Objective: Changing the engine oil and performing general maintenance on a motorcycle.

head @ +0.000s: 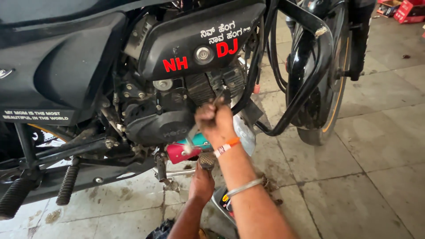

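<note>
right hand (217, 124): my grip is a closed fist around a metal tool (193, 132), likely a spanner, right in front of the engine (155, 119).
tool: slanted, lower end over the red and teal container (188, 149), which sits just below the engine; upper end hidden by the fist.
left hand (201, 183): below the engine, reaching up under it. Fingers hidden, I cannot tell whether the grip is spread or closed.
footpeg (206, 160): knurled end just above the left hand, touching or nearly so.
wrists: orange band (226, 147) and silver bangle (243, 186) on my right arm.
crash guard (310, 75): black tube, right of the engine.
front wheel (327, 88): beyond the guard.
floor (363, 177): grey tiles, oil stains under the engine.
</note>
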